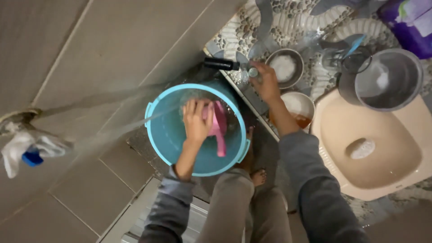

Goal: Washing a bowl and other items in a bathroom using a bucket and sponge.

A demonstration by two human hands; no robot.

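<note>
A round teal bucket [166,135] stands on the dark floor below me, with water streaming into it from a tap at the left. My left hand [196,119] is inside the bucket, gripping a pink plastic dipper [219,130] whose handle points toward me. My right hand [265,81] reaches over the pebble-patterned counter and pinches a small clear object [253,72] next to a metal bowl [284,67] with white contents. Grey sleeves cover both my arms.
A beige wash basin [373,153] sits at the right with a grey pot [387,78] on its rim. A white bowl with brown liquid [300,110] lies beside my right forearm. A black bottle [220,63] lies at the counter edge. The tap [27,144] is wrapped in cloth.
</note>
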